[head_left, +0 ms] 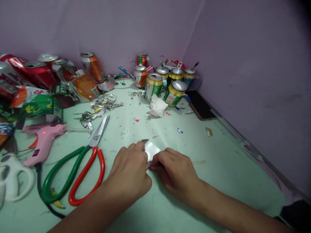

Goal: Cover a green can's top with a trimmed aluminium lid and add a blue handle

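A small silvery metal piece [151,150] is held between my two hands, low over the pale green table [218,174]. My left hand [130,170] has its fingers curled over the piece's left edge. At its lower right corner, the thumb and fingers of my right hand [176,170] pinch the metal. The fingertips of both hands nearly meet below the piece and partly hide it. Scissors [96,137] with one green and one red handle lie to the left of my left hand, blades apart slightly.
A pink glue gun [45,142] and white-handled scissors [18,178] lie at left. Cut cans [39,72] and metal scraps [104,103] are behind them. Further back are small cans [153,85], crumpled tissue [157,106] and a phone [200,105] beside the right wall.
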`<state>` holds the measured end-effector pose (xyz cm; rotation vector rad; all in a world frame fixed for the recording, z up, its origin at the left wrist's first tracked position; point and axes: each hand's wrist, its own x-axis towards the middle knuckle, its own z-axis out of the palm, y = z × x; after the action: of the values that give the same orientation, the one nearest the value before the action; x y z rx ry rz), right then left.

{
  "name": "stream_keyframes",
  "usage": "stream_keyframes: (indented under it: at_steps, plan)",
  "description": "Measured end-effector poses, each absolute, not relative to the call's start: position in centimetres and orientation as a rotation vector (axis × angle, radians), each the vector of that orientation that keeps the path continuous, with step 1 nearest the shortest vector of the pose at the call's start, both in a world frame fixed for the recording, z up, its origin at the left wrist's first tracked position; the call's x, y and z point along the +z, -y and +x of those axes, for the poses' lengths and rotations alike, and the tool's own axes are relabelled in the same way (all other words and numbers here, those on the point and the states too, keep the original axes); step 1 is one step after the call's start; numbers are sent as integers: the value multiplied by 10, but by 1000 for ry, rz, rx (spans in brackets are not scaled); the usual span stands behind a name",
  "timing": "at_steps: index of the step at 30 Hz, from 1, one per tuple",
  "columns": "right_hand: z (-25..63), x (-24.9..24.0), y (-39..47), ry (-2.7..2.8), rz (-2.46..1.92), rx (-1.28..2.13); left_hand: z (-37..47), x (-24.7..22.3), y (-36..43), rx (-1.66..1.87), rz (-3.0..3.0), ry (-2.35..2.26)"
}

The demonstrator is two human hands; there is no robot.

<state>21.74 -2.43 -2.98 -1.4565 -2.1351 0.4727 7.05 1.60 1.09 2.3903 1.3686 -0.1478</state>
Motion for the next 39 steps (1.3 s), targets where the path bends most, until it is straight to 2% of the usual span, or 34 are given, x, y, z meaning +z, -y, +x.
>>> stream_keyframes:
  at_steps: [9, 18, 25, 39]
  plan:
    - [218, -30, 20, 2147, -1519, 571, 74, 9, -25, -267, 2341, -1449]
    - [226, -27, 20, 2018, -1416, 714, 51, 7, -32, -27, 2288, -1107]
    - [227, -26, 22, 2008, -1386, 799, 56, 2, -24, 4, 2227, -1247]
    - [228, -17, 20, 2113, -1382, 814, 61, -5, -10, 154, 2200, -1238]
